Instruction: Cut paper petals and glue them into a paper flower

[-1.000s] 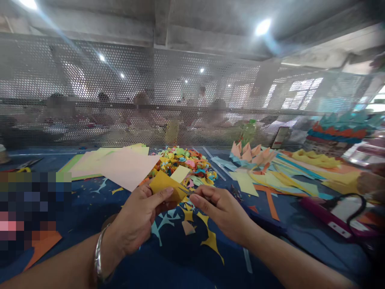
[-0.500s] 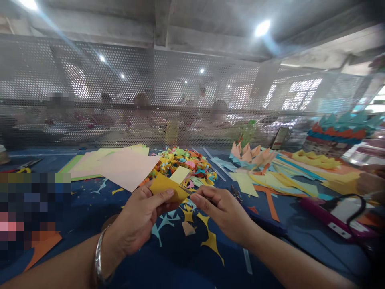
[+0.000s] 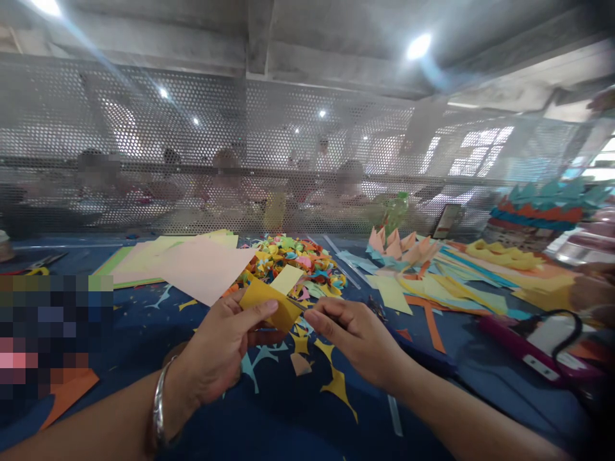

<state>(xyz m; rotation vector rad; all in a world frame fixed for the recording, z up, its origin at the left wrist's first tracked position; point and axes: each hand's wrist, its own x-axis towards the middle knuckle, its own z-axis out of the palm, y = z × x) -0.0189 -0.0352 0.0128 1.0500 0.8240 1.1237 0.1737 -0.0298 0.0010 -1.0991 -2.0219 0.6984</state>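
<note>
Between the thumb and fingers of my left hand (image 3: 218, 342) is a small piece of deep yellow paper (image 3: 283, 314), held tilted over the table. My right hand (image 3: 355, 330) pinches a thin, dark, slender tool (image 3: 298, 305), its far part lying along the paper's upper right edge. I cannot make out its exact kind, as my fingers hide most of it. Below my hands lie yellow paper offcuts (image 3: 336, 384) and light blue offcuts (image 3: 252, 371). Just behind the held paper are a pale yellow strip (image 3: 287, 280) and a heap of small colourful paper pieces (image 3: 307, 259).
Paper sheets (image 3: 206, 266) are stacked at the left back. Folded peach paper points (image 3: 396, 246) and coloured strips (image 3: 480, 269) lie right of centre. A purple power strip (image 3: 533, 362) with a cable is at right. A perforated screen (image 3: 202, 192) stands behind the table.
The yellow paper has turned slightly in my left hand, its lower right corner now pointing further down. My right hand is almost where it was.
</note>
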